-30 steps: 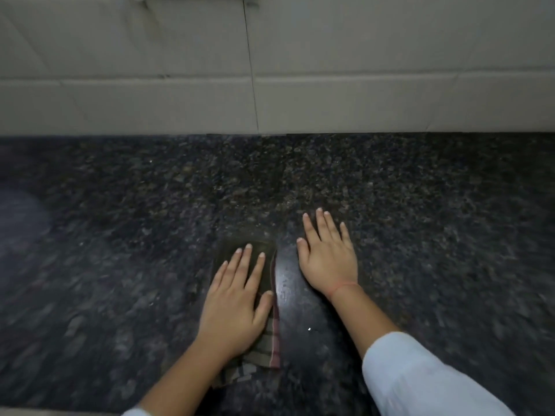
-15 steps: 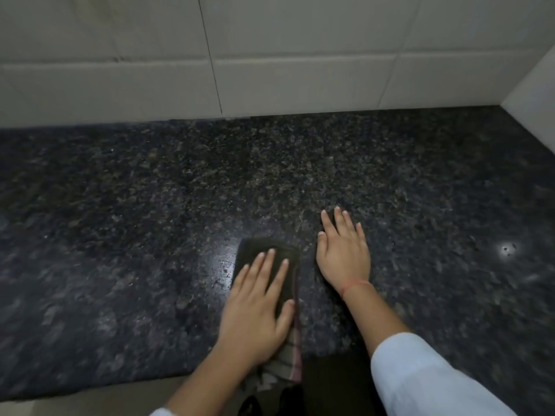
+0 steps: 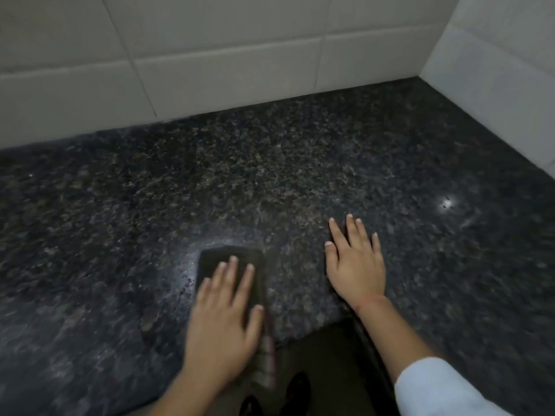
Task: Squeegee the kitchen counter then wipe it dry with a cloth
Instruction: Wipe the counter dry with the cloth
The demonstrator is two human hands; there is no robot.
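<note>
A dark folded cloth with a striped near end lies on the speckled black granite counter, close to its front edge. My left hand presses flat on the cloth with straight fingers and covers most of it. My right hand rests flat on the bare counter to the right of the cloth, fingers spread, holding nothing. No squeegee is in view.
White tiled walls meet the counter at the back and on the right, forming a corner at the far right. The counter's front edge runs below my hands; the floor and dark shoes show beneath it.
The view has shifted right, bringing the right wall corner in. Both hands and the cloth have slid right along the counter, and my right hand has moved farther from the cloth.
</note>
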